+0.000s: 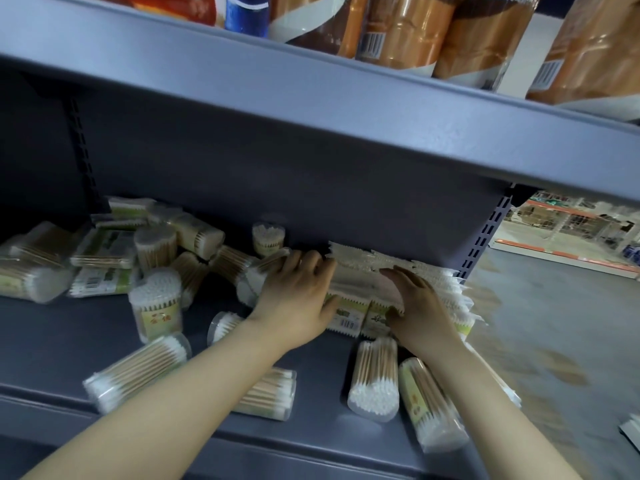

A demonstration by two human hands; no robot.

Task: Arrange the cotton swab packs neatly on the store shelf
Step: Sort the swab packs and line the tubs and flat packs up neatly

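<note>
L hand [298, 289] & R hand [417, 303] are both pressing on a row of flat clear-plastic cotton swab packs w/ serrated edges [360, 271], standing at the right end of the grey-blue metal shelf [69, 341]. Fingers are lying spread, fairly straight, on the packs. Clear cylindrical swab tubs [374, 375] are lying scattered nearby.

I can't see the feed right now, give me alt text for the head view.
Both hands, the left hand and the right hand, press on a row of flat cotton swab packs at the right end of a grey shelf. Round swab tubs and more packs lie scattered to the left and in front. Brown-wrapped rolls stand on the shelf above.
</note>
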